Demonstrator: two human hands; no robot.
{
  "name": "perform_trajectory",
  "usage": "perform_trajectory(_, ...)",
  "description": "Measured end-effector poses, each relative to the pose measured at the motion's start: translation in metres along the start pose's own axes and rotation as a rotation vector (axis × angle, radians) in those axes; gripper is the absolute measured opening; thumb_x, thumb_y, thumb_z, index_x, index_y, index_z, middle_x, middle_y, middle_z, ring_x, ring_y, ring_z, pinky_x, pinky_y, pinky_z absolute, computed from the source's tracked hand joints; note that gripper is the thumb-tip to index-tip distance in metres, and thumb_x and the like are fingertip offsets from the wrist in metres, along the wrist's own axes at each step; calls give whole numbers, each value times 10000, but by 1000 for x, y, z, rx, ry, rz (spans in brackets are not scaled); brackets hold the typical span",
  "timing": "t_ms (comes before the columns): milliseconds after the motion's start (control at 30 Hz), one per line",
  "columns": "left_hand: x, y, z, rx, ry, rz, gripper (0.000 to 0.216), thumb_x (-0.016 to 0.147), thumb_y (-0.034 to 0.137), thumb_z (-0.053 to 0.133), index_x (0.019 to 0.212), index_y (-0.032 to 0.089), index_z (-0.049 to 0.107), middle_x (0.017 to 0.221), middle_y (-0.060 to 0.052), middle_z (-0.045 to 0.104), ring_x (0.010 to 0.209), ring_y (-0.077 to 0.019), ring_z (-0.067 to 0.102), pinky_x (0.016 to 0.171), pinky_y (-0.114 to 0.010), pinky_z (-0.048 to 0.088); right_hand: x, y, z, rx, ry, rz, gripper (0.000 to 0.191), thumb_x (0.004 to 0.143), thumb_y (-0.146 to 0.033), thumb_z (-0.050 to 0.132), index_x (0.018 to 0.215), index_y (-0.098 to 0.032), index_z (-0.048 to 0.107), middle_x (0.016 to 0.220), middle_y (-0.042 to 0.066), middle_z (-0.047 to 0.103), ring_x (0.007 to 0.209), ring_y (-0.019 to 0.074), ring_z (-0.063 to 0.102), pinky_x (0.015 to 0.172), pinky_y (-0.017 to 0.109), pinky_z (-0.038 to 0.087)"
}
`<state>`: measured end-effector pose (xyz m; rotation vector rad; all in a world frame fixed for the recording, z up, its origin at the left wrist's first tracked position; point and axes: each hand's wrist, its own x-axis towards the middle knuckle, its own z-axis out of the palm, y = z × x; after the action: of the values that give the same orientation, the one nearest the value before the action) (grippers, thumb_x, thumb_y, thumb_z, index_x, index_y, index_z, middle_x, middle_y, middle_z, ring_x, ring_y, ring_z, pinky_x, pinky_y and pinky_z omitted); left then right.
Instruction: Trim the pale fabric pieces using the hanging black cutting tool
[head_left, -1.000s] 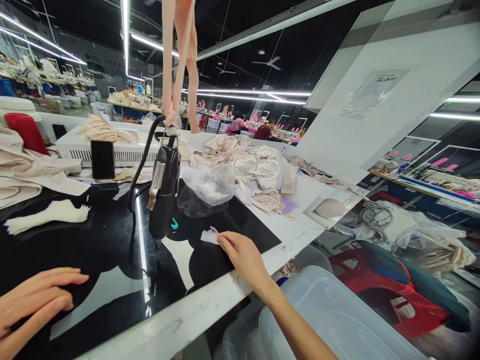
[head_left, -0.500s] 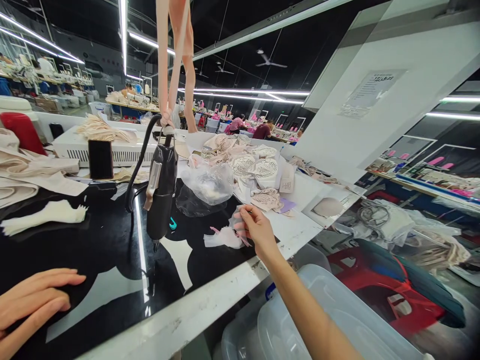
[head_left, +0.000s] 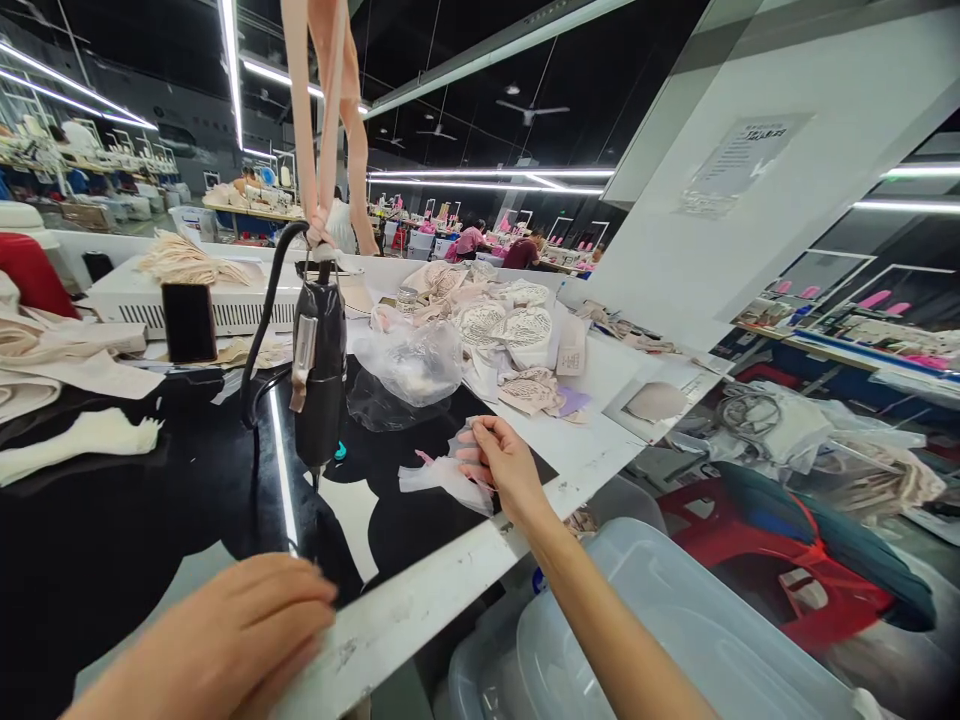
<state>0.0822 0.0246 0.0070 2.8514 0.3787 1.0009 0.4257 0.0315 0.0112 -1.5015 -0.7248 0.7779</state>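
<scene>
My right hand [head_left: 510, 465] pinches the edge of a sheer white fabric piece [head_left: 459, 480] between thumb and fingers. Part of that thin cloth lies on the glossy black work surface [head_left: 187, 470]; a bit of pink shows beside it. Across the front of the surface is my left hand [head_left: 240, 620], slightly blurred, its fingers loosely stretched with nothing seen in them. Beneath it a pale grey shape [head_left: 176, 590] is partly covered. Between my hands, a black handheld tool [head_left: 321, 370] hangs upright from peach straps, its tip close to a white cut-out shape [head_left: 352, 520].
A clear plastic bag [head_left: 412, 355] and a pile of lace bra cups [head_left: 502, 325] lie at the back. A phone [head_left: 189, 322] leans against a white vented box [head_left: 120, 300]. Right of the table edge are translucent bins [head_left: 675, 600] and a red chair [head_left: 750, 560].
My left hand has moved right, over the pale grey shape and toward the table's front edge. My right hand keeps its pinch on the sheer fabric, which now spreads slightly. The view has shifted a little.
</scene>
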Motion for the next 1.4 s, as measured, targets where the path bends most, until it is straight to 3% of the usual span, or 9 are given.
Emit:
perform_trajectory(100, 52, 14, 38, 45, -134, 56, 309, 1014, 176, 430, 1264, 220, 607, 1191, -38, 742, 1085, -192, 701, 1006, -308, 542, -2, 0, 1, 22, -5, 1, 235, 984, -325, 602, 1137, -148, 619, 978, 35, 670, 725, 128, 657, 612, 269, 579)
perform_trajectory(233, 96, 8, 85, 62, -233, 0, 320, 1023, 247, 489, 1319, 147, 558, 1337, -121, 662, 1271, -262, 600, 1083, -422, 479, -6, 0, 1, 73, -19, -11, 185, 955, -322, 632, 1040, -159, 626, 869, 4, 674, 654, 112, 654, 550, 233, 576)
perform_trajectory(433, 123, -3, 111, 64, -308, -58, 285, 1004, 291, 550, 1257, 161, 573, 1291, -124, 678, 1220, -281, 627, 1033, -460, 486, -10, 3, 2, 167, -43, -31, 279, 753, -423, 778, 876, -208, 650, 745, -14, 699, 605, 135, 677, 509, 241, 609)
perform_trajectory(667, 121, -6, 112, 12, -340, -102, 238, 1003, 259, 547, 1224, 181, 590, 1321, -124, 654, 1235, -273, 612, 1059, -457, 458, -2, -5, -21, 369, 202, -219, 387, 728, -525, 758, 907, -257, 545, 773, -78, 617, 583, 59, 609, 612, 196, 604)
perform_trajectory(767, 122, -6, 112, -37, -326, -113, 246, 1003, 242, 540, 1240, 196, 586, 1324, -108, 656, 1246, -261, 609, 1090, -464, 436, -11, -16, -27, 388, 229, -288, 384, 741, -523, 757, 896, -263, 520, 719, -101, 546, 511, 40, 513, 480, 137, 503)
perform_trajectory(933, 115, 0, 90, -118, -262, -159, 304, 1026, 252, 473, 1314, 217, 563, 1380, -84, 630, 1297, -229, 572, 1128, -434, 426, -52, -28, -4, 264, -44, -274, 282, 814, -460, 734, 903, -223, 608, 573, -101, 496, 384, 44, 352, 356, 162, 332)
perform_trajectory(1000, 105, 4, 73, -237, -207, -265, 319, 1039, 297, 443, 1331, 248, 561, 1364, -55, 643, 1262, -203, 597, 1083, -366, 476, -70, -30, 8, 186, -172, -270, 256, 841, -445, 719, 885, -207, 636, 518, -93, 500, 360, 49, 344, 365, 180, 310)
perform_trajectory(1200, 64, 18, 31, -1133, -9, -701, 240, 915, 437, 655, 1025, 224, 671, 978, -23, 729, 943, -198, 682, 829, -293, 544, -104, -30, 45, -197, -584, -404, 175, 943, -342, 585, 860, -216, 674, 586, -59, 531, 523, 88, 434, 495, 208, 317)
perform_trajectory(1400, 28, 22, 17, -1376, 193, -993, 349, 771, 488, 821, 800, 182, 656, 750, 7, 643, 777, -150, 624, 763, -259, 482, -119, -23, 82, -176, -756, -342, 211, 938, -373, 581, 852, -198, 662, 579, -53, 518, 518, 92, 450, 505, 214, 326)
